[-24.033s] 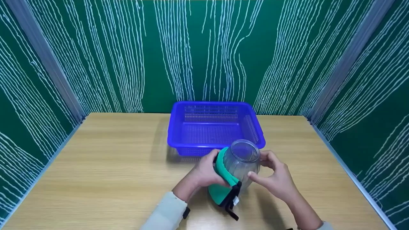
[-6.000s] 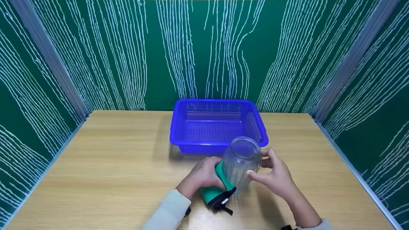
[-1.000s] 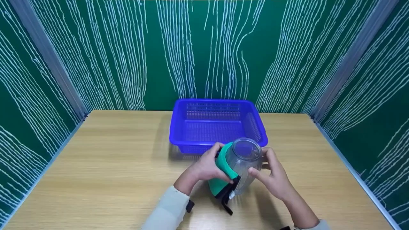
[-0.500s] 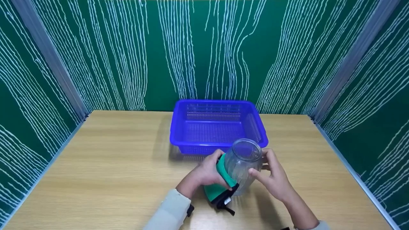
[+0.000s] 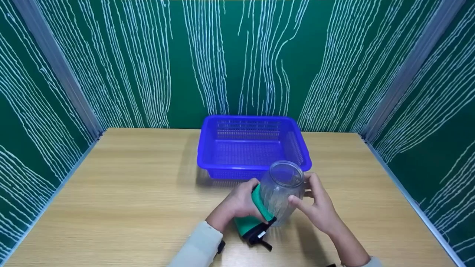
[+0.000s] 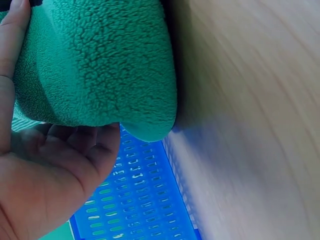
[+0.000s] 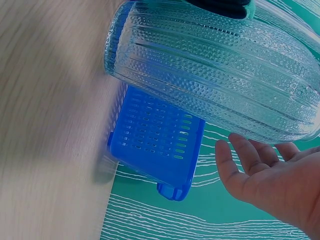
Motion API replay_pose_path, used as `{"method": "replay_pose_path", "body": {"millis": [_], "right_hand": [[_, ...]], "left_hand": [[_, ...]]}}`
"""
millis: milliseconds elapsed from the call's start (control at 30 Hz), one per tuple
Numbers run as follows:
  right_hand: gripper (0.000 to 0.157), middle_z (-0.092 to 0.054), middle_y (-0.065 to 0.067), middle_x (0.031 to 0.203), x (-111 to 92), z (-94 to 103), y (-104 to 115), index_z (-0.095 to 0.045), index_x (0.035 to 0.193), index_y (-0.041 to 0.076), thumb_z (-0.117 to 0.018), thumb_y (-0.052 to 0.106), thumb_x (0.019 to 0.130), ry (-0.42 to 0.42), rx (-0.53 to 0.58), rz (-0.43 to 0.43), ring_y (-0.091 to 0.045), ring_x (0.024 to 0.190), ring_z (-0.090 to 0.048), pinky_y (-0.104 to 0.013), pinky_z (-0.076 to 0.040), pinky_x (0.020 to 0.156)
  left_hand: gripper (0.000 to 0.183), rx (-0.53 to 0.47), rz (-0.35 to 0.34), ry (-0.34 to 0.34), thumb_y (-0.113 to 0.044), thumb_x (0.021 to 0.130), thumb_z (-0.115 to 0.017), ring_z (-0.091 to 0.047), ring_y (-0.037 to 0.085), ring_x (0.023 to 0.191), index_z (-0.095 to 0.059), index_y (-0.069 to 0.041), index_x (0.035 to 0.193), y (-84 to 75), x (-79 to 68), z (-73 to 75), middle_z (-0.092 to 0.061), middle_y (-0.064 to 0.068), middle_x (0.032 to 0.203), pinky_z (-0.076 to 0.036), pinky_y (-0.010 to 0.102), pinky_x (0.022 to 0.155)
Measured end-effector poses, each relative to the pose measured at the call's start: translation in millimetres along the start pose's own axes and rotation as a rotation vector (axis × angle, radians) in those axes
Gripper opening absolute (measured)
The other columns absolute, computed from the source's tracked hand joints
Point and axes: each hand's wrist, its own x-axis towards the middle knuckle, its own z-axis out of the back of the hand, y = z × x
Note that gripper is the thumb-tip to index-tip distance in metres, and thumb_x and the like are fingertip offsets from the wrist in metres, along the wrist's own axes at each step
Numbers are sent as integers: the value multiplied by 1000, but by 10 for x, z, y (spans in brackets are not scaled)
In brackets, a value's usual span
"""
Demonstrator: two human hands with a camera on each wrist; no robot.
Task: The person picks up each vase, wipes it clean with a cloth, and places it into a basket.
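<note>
A clear ribbed glass jar (image 5: 280, 196) stands on the table just in front of the basket, its round rim at the top. In the right wrist view the pebbled wall of the jar (image 7: 200, 65) shows close up. My left hand (image 5: 243, 202) holds a fuzzy green cloth (image 5: 246, 224) with black edging and a small white tag against the jar's left side. Up close, the cloth (image 6: 110, 65) lies between thumb and fingers of the left hand (image 6: 50, 175). My right hand (image 5: 317, 205) grips the jar's right side below the rim, thumb nearer me.
Behind the jar sits a blue perforated plastic basket (image 5: 248, 167), with nothing visible inside. The wooden table (image 5: 130, 193) meets green walls (image 5: 189, 92) with white wavy lines at the back and sides.
Over the last second my left hand has slid the green cloth down the jar's left side, toward me. Right hand and jar stay nearly still. The cloth sat similarly low six seconds ago.
</note>
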Motion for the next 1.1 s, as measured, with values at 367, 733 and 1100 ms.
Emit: {"method": "replay_pose_path", "body": {"millis": [367, 733, 1100], "right_hand": [[45, -51, -1, 108, 2, -6, -20, -42, 115, 5, -65, 12, 76, 6, -8, -4, -12, 92, -48, -32, -43, 77], [52, -49, -2, 113, 18, 26, -126, -41, 119, 7, -67, 15, 76, 22, -18, -62, -13, 105, -43, -41, -40, 83], [65, -52, 5, 110, 64, -30, -298, -40, 123, 18, -75, 26, 68, -41, -71, -100, -10, 98, -48, -35, -42, 83]], "left_hand": [[79, 4, 44, 11, -51, 31, -84, -49, 8, 78, -47, -30, 98, 50, 13, -57, -52, -14, 85, -42, 23, 67], [85, 11, 76, 29, -56, 31, -82, -48, 8, 82, -45, -30, 103, -8, -29, -55, -51, -13, 90, -43, 25, 70], [90, -2, -4, 16, -60, 34, -79, -48, 7, 90, -43, -33, 112, 11, -51, 56, -51, -14, 101, -42, 26, 78]]}}
